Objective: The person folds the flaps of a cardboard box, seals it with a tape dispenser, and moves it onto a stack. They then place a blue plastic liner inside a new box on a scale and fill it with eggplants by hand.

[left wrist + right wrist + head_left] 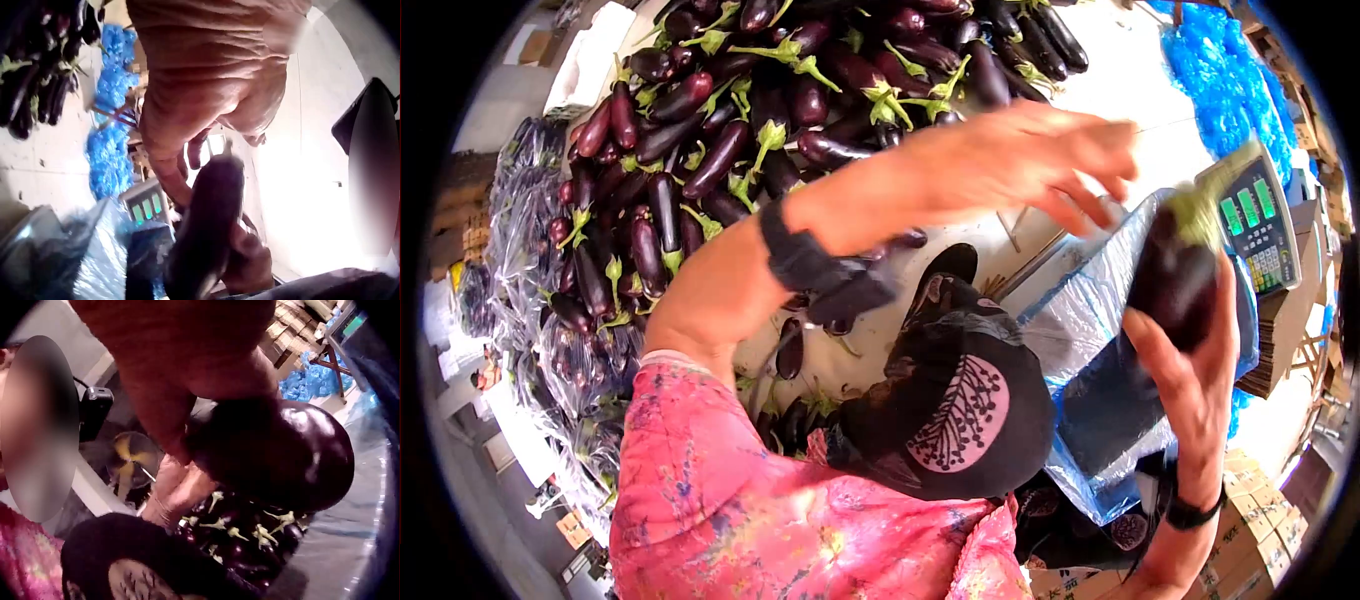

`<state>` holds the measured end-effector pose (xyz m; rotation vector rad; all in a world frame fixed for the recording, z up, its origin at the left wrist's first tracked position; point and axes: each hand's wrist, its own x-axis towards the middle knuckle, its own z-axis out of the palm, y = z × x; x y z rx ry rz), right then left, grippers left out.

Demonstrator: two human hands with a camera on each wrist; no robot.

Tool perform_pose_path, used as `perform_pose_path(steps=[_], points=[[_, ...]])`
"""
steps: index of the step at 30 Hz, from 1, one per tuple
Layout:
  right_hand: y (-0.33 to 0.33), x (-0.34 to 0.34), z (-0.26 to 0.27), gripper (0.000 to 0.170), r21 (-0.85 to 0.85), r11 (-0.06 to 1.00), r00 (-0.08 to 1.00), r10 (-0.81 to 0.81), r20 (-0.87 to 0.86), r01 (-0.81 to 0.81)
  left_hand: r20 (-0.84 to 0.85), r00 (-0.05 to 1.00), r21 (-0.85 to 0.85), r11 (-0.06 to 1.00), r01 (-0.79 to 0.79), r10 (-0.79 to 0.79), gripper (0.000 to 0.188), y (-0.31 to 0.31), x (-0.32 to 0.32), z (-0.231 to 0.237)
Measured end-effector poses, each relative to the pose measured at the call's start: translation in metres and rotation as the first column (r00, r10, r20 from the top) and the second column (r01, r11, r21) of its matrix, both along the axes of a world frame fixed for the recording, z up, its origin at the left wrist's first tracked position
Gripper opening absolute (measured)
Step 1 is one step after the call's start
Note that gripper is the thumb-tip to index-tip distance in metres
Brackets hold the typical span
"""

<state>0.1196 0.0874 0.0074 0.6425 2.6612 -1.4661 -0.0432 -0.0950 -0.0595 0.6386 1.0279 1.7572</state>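
Note:
In the head view my right hand (1195, 385) grips a large dark eggplant (1175, 275), its green stem end pointing up and to the right. The eggplant is above a blue crate lined with clear plastic (1090, 290). The right wrist view shows the same eggplant (281, 453) up close, its glossy round end toward the crate's lining. My left hand (1040, 160) is blurred, reaching across above the crate's far side with its fingers loosely extended and holding nothing. In the left wrist view that hand (212, 87) is above the eggplant (209, 219).
A large pile of eggplants (720, 160) covers the white surface at the back and left. A scale with green digits (1255, 220) stands beyond the crate on the right. Blue plastic (1230, 65) lies behind it. Clear plastic bags (530, 210) line the left edge.

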Motion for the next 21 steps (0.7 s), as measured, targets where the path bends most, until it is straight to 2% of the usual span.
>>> perform_pose_path(steps=[1,2,3,4,5,6,7,8,9,10,12,14,18,19,21], points=[[0.0,0.012,0.005,0.079,-0.112,0.978,0.978,-0.16,0.137,0.176,-0.082,0.994,-0.129,0.988,-0.079,0.069,0.056,-0.028,-0.008,-0.01],[0.015,0.032,0.0,0.068,-0.139,0.979,0.975,-0.119,0.187,0.147,-0.252,0.961,-0.248,0.951,-0.183,0.119,0.054,-0.058,-0.01,-0.027],[0.012,0.042,0.006,0.07,-0.212,0.943,0.954,-0.211,0.214,0.256,-0.325,0.93,-0.4,0.866,-0.299,0.17,0.047,-0.089,-0.002,-0.045],[0.014,0.052,0.004,0.072,-0.319,0.895,0.941,-0.248,0.229,0.313,-0.365,0.915,-0.508,0.787,-0.351,0.173,0.04,-0.125,0.013,-0.075],[0.035,0.07,-0.009,0.071,-0.388,0.862,0.929,-0.217,0.299,0.326,-0.274,0.934,-0.574,0.741,-0.35,0.228,0.035,-0.159,0.04,-0.111],[0.053,0.092,-0.028,0.069,-0.438,0.8,0.895,-0.261,0.363,0.411,-0.341,0.935,-0.779,0.526,-0.341,0.101,0.037,-0.191,0.071,-0.144],[0.054,0.1,-0.037,0.063,-0.445,0.749,0.852,-0.307,0.423,0.491,-0.387,0.922,-0.803,0.479,-0.354,0.033,0.043,-0.231,0.112,-0.202],[0.063,0.109,-0.053,0.051,-0.463,0.732,0.843,-0.29,0.452,0.5,-0.32,0.942,-0.869,0.362,-0.336,0.106,0.059,-0.234,0.147,-0.204],[0.066,0.112,-0.068,0.043,-0.433,0.725,0.809,-0.293,0.51,0.535,-0.371,0.929,-0.92,0.133,-0.369,0.016,0.077,-0.237,0.172,-0.227],[0.069,0.113,-0.085,0.035,-0.401,0.72,0.773,-0.295,0.561,0.566,-0.377,0.925,-0.924,0.076,-0.374,-0.043,0.092,-0.237,0.18,-0.243],[0.072,0.112,-0.129,0.025,-0.511,0.61,0.77,-0.288,0.569,0.606,-0.715,0.697,-0.698,0.089,-0.71,-0.048,0.088,-0.233,0.199,-0.297],[0.102,0.127,-0.203,0.029,-0.581,0.608,0.81,-0.193,0.554,0.542,-0.704,0.71,-0.71,0.004,-0.704,0.025,0.083,-0.218,0.197,-0.306],[0.088,0.138,-0.297,0.034,-0.769,0.333,0.838,-0.198,0.509,0.546,-0.688,0.721,-0.726,-0.102,-0.68,0.09,0.077,-0.214,0.192,-0.321],[0.084,0.134,-0.309,0.036,-0.806,0.252,0.844,-0.196,0.499,0.536,-0.674,0.736,-0.739,-0.068,-0.67,0.072,0.076,-0.214,0.191,-0.314],[0.08,0.132,-0.317,0.036,-0.807,0.231,0.838,-0.201,0.507,0.543,-0.646,0.763,-0.763,0.0,-0.646,0.031,0.075,-0.216,0.193,-0.292]])
